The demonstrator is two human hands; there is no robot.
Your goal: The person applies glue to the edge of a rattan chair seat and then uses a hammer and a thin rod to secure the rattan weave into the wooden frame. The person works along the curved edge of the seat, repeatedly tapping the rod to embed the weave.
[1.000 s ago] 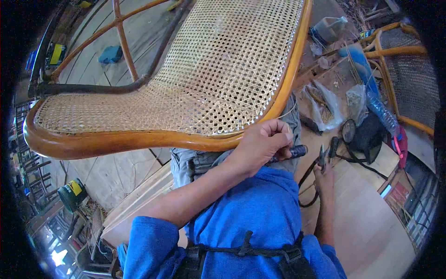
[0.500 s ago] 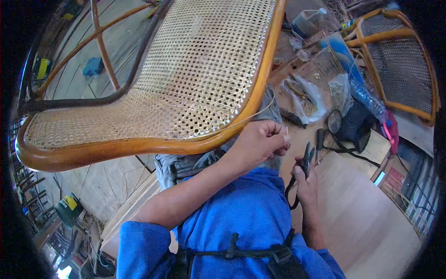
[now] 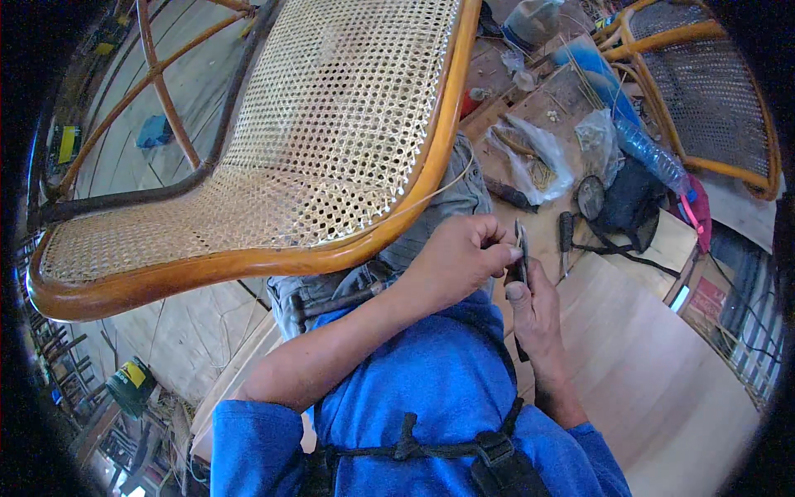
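Left hand [image 3: 451,263]: my fingers are curled narrow, pinching the free end of a thin cane strand [image 3: 431,195] against the small dark hand tool [image 3: 522,248].
Right hand [image 3: 537,311]: my fingers are wrapped around the tool's lower part, thumb pressed on its side; the tip points up between both hands.
Strand position: it runs from my left fingers up to the curved wooden rim [image 3: 447,141] of the cane chair seat [image 3: 331,124], which lies tilted across my lap.
Work done, as I judge it: the woven panel looks closed across the seat, with no open gaps visible.
Work left, as I judge it: the loose strand at the rim is not yet trimmed or tied off.
Nearby: a plastic bag of cane scraps [image 3: 538,157], a screwdriver [image 3: 565,240] and a black pouch [image 3: 629,199] lie on the floor; a second cane chair [image 3: 704,108] stands beyond them.
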